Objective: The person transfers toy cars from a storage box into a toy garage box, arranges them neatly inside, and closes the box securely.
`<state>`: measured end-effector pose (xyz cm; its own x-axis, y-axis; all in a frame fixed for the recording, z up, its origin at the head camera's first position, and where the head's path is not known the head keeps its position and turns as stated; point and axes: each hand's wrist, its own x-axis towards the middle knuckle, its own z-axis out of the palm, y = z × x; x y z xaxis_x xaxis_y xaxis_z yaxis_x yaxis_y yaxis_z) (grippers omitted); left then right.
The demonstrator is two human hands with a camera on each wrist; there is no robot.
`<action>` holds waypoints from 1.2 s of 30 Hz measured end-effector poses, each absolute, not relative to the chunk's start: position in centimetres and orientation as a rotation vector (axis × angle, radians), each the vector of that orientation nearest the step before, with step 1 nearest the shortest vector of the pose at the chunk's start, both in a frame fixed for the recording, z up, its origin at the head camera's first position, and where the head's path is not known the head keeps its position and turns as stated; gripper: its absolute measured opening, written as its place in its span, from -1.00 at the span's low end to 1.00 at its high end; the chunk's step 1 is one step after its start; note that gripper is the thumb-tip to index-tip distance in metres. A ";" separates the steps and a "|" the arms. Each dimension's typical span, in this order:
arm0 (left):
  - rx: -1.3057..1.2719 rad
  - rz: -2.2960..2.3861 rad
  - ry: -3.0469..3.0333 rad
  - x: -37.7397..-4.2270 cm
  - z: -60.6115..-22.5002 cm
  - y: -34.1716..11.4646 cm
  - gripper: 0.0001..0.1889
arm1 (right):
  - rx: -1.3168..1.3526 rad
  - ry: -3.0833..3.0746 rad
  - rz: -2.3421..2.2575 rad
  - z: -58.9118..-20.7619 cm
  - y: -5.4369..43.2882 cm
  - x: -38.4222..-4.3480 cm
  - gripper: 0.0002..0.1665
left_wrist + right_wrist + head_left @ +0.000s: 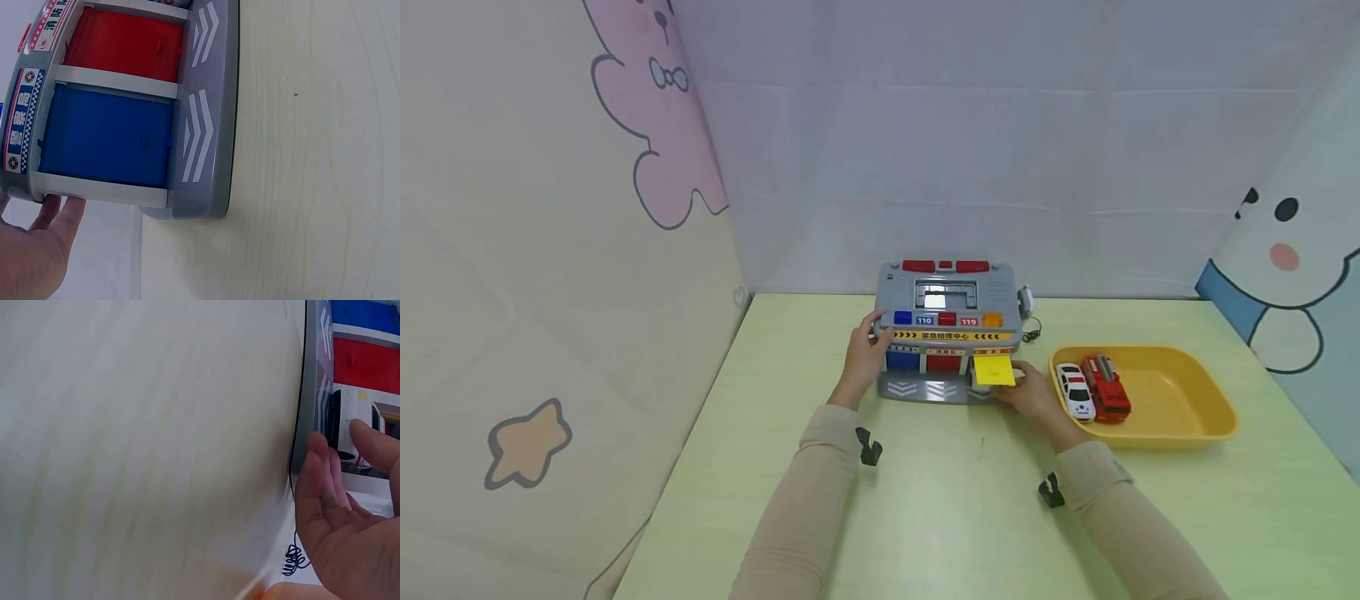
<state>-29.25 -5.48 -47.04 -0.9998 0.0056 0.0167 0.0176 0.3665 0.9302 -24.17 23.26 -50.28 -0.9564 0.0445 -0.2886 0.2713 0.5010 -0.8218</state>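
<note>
A grey toy emergency station (pixel 946 296) with a handle on its roof stands at the back of the table. My left hand (pixel 863 354) grips its left end, fingertips at the side wall beside the blue door (pixel 106 134). The red door (pixel 125 44) in the middle is down as well. At the right bay a yellow door (pixel 994 370) is swung up and out. Beneath it, my right hand (pixel 356 531) holds a white toy vehicle (pixel 357 403) at the bay's mouth, thumb against its body. Part of the vehicle is hidden by the fingers and the yellow door.
A yellow tray (pixel 1180 400) sits to the right, near my right forearm. In its left side lie a white toy police car (pixel 1077 392) and a red toy fire truck (pixel 1107 390). A coiled black cord (pixel 1032 331) hangs at the station's right end. Behind is a curtain (pixel 1000 167).
</note>
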 end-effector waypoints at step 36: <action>-0.020 -1.765 -2.588 -29.2 -47.1 -5.5 -0.49 | 0.198 2.912 -1.108 -49.7 22.9 -25.3 -0.43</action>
